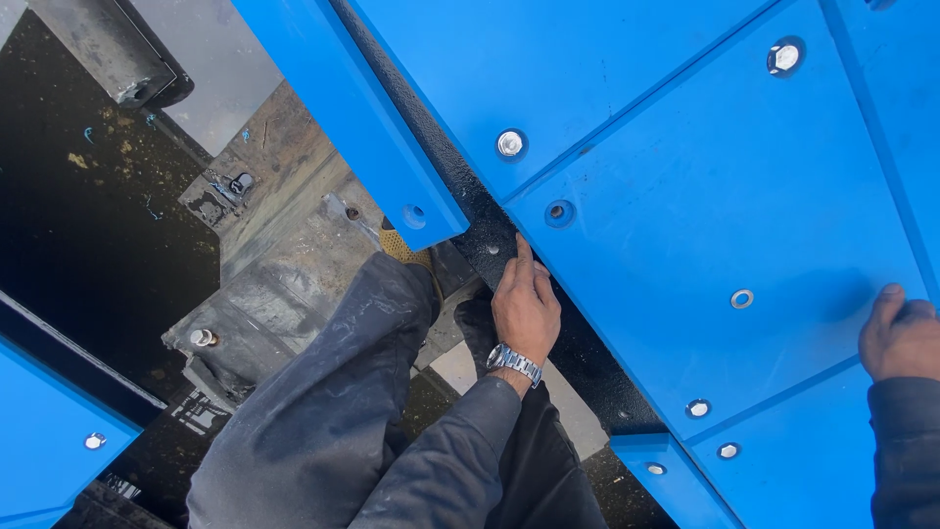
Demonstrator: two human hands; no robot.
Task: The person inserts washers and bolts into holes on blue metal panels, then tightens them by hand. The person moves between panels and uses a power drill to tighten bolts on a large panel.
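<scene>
Head view shows a large blue panel, a flat and thick plate with straight edges, lying slanted across the right half of the picture. It sits on a black rough frame, which is visible along its lower left edge. Similar blue panels lie around it, separated only by narrow seams. Several bolts with washers hold it, for example one bolt near its upper corner and one empty hole just beside the edge.

My left hand, with a metal wristwatch, rests at the lower left edge of the panel. The fingers are stretched and pressed against the edge, not closed around anything. My right hand lies on the right part of the same panel with the fingers bent downward; it presses flat and grasps nothing.

I judge the panel to be stiff, heavy and rather smooth, so it can slip under bare palms. The faces offer no handle; the free edges, where both hands are now, seem the best places to hold it. Below, grey trousers and wet dark ground are seen.
</scene>
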